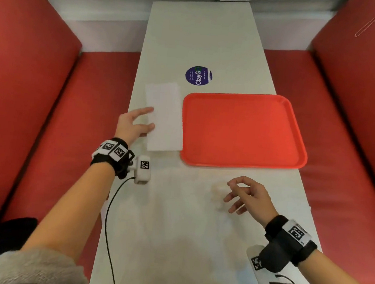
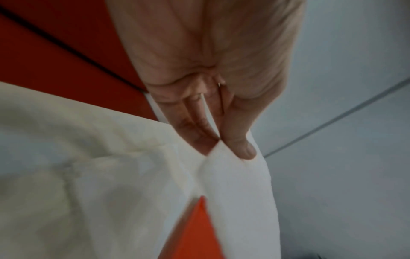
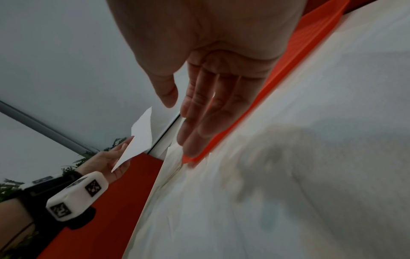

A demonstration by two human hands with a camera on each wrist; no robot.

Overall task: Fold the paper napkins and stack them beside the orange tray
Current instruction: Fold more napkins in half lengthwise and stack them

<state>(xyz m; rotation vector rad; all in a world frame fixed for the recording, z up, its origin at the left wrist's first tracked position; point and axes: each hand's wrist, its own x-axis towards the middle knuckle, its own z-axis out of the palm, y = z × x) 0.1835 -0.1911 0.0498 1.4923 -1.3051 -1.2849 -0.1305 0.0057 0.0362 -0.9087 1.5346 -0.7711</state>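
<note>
Napkin (image 1: 165, 117) pinched by left hand (image 1: 131, 123) | right hand (image 1: 248, 197) loosely curled, hovering

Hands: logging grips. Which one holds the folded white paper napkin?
The left hand, pinching the folded white paper napkin beside the orange plastic tray; the right hand hangs empty.

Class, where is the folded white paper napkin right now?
In the head view the folded white paper napkin lies left of the orange plastic tray, beside its left rim, its left edge pinched by the left hand.
</note>
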